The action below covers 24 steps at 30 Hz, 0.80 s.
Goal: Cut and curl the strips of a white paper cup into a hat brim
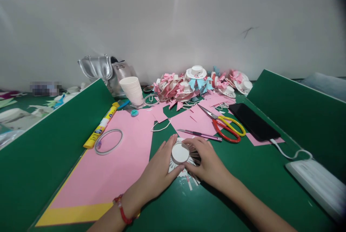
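Between my hands a white paper cup stands base up on the green table, its sides cut into strips that splay outward. My left hand presses along its left side, thumb at the near edge. My right hand curves round the right side, fingertips at the rim of the base and on the strips. Just beyond lies a slim craft knife. Scissors with red and yellow handles rest open behind it on pink paper.
Left are pink sheets, a tape ring and a yellow glue tube. Stacked cups, a silver bag and a pile of paper hats stand behind. Rightward lie a phone, cable and white block. Green dividers flank the table.
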Available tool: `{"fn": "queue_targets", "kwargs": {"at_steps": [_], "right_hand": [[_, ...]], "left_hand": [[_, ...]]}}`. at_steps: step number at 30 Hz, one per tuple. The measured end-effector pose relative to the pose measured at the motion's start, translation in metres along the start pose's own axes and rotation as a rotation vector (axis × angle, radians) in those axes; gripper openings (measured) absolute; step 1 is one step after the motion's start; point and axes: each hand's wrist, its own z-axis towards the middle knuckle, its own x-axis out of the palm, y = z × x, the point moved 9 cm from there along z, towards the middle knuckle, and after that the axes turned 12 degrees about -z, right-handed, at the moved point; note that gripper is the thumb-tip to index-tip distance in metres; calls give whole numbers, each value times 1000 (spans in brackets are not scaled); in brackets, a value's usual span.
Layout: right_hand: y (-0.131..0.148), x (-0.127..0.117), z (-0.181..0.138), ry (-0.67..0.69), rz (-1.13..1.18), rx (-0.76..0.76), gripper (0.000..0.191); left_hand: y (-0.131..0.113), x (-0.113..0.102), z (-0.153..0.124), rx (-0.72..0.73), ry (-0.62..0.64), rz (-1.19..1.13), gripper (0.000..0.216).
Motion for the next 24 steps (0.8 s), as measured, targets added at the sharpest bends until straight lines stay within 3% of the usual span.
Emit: {"fn": "queue_targets", "kwargs": {"at_steps": [7,10,12,14,15,17,19,22,24], "right_hand": [[1,3,-1,43,61,-52,45],[-3,-3,0,-19,101,-46,44],[-6,-14,1,-122,106,-33,42],[-6,-28,-1,-253,94,-32,42],[-5,-34,-3,-312,83,-46,42],[1,-43,-6,-399,66,-100,43],[8,-46,-9,-427,63,-157,45],[17,-46,-11,-431,44,-221,47],[22,-47,-12,-434,16,-254,48]], "left_hand": [[3,-2,-3,-37,-33,-237,67],[10,-17,-3,-55,-223,-325,57],[16,-32,-6,-87,-410,-412,41],[23,-37,-8,-163,-491,-550,22],[25,-33,-8,-210,-470,-634,16],[23,-15,-4,-297,-308,-816,14],[14,-1,0,-315,-203,-971,18],[8,9,3,-318,-197,-1116,26],[8,12,4,-334,-217,-1111,21]]}}
